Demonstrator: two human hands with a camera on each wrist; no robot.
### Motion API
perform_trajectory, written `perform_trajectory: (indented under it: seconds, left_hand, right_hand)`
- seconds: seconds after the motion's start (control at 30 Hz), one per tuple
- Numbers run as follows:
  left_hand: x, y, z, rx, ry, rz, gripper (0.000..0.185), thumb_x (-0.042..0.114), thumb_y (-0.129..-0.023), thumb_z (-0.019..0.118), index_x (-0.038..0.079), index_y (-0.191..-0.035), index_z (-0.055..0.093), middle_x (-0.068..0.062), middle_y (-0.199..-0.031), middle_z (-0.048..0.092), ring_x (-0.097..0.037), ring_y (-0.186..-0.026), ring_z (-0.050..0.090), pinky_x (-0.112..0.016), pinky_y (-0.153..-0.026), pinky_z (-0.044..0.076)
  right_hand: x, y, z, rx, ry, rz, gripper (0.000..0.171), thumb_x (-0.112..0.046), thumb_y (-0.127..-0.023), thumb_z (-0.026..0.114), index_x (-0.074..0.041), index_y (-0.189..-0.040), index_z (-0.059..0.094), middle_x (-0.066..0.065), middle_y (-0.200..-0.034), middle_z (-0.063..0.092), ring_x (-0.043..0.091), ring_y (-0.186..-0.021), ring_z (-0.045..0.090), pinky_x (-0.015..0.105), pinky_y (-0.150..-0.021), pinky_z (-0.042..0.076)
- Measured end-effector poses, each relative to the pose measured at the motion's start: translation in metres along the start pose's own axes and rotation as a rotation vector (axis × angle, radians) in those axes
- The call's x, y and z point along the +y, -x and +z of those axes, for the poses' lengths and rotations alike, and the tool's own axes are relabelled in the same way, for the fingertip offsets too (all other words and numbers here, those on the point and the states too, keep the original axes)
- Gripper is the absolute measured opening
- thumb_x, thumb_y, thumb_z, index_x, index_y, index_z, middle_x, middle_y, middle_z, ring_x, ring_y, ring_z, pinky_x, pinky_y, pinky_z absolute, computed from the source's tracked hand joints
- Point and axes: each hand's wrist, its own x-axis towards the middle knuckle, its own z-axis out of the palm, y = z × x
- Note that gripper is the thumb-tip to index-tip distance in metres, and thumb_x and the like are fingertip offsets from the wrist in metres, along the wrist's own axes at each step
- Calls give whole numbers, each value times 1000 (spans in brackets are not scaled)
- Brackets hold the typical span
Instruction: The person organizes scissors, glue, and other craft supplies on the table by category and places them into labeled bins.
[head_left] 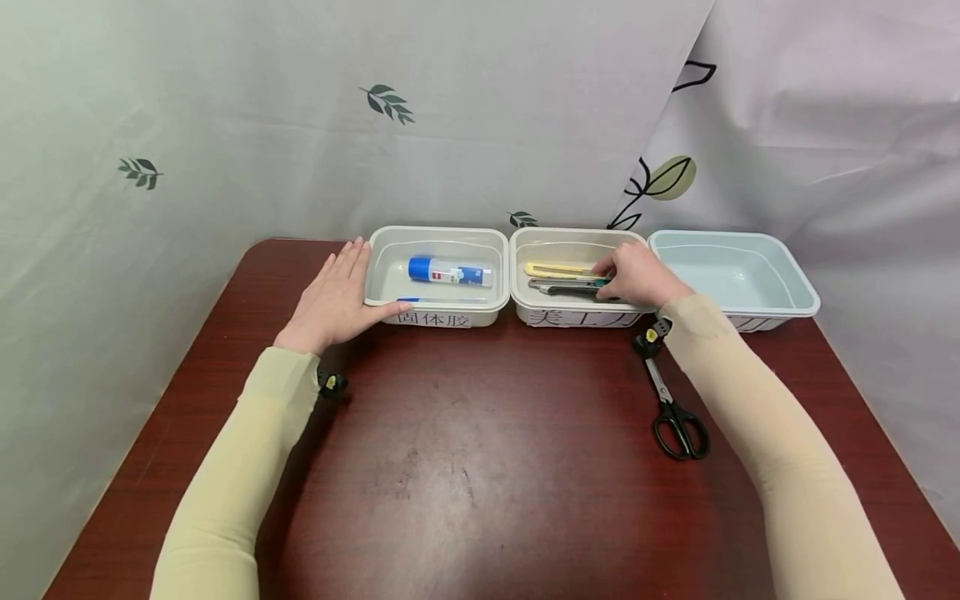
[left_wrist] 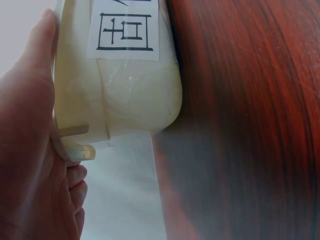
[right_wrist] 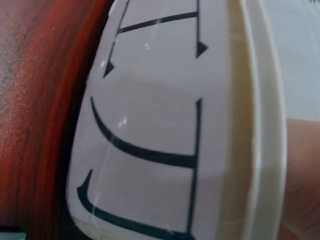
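My left hand (head_left: 333, 296) rests against the left end of a white bin (head_left: 381, 242), fingers straight along its side and thumb over the front rim. Inside lie a glue stick (head_left: 450, 272) with a blue cap and a slim blue-tipped pen-like item (head_left: 442, 300). In the middle bin (head_left: 570, 236), my right hand (head_left: 641, 273) reaches down over the rim, its thumb and fingers pinching the right end of a utility knife with green at its grip (head_left: 604, 282). Beside it lie a yellow utility knife (head_left: 557, 271) and a black-handled one (head_left: 568, 292). The right wrist view shows mostly the bin's labelled front.
A pale blue bin (head_left: 798, 283) stands at the right of the row. Black-handled scissors (head_left: 678, 429) lie on the dark red table (head_left: 480, 467) below the right forearm. Behind the bins hangs a pale leaf-print curtain (head_left: 465, 167).
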Motion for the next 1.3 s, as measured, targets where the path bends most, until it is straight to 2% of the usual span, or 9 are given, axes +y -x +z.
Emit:
perform_trajectory:
  seconds: [0.17, 0.3, 0.6, 0.9, 1.3]
  left_hand:
    - [0, 1, 0, -2, -3, 3, 123, 81, -86, 54, -7, -160, 10, -25, -166, 12, -36, -154, 8, -47, -123, 4]
    - [0, 1, 0, -8, -1, 3, 123, 81, -86, 54, -7, -160, 10, -25, -166, 11, -36, -154, 8, -47, -124, 4]
    - [0, -1, 1, -10, -1, -3, 125, 83, -85, 52, -6, -160, 9, -24, -167, 9, -34, -154, 6, -44, -124, 2]
    - [-1, -1, 1, -4, -1, -2, 124, 82, -85, 54, -6, -160, 9, -25, -166, 11, -34, -154, 7, -45, -124, 3]
    - [-1, 0, 0, -1, 0, -2, 124, 82, -85, 54, -7, -160, 11, -25, -166, 12, -35, -154, 8, -47, -124, 5]
  right_hand:
    - [2, 3, -2, 47, 19, 18, 36, -6, -86, 77, 5, -120, 73, 23, -112, 72, 38, -104, 65, 53, -92, 50]
    - [0, 7, -8, 71, -11, 64, 40, -12, -90, 75, 4, -126, 70, 24, -123, 68, 41, -116, 61, 55, -98, 48]
    - [-1, 24, -26, 196, -152, 68, 45, -23, -94, 74, 5, -129, 68, 27, -125, 66, 47, -115, 61, 57, -98, 48]
    - [-4, 42, -41, 322, -159, 60, 45, -29, -93, 77, 3, -124, 72, 23, -122, 68, 46, -109, 65, 57, -94, 50]
    - [-9, 69, -52, 346, -180, 95, 55, -38, -88, 81, -2, -127, 71, 19, -127, 67, 42, -117, 62, 56, -99, 48]
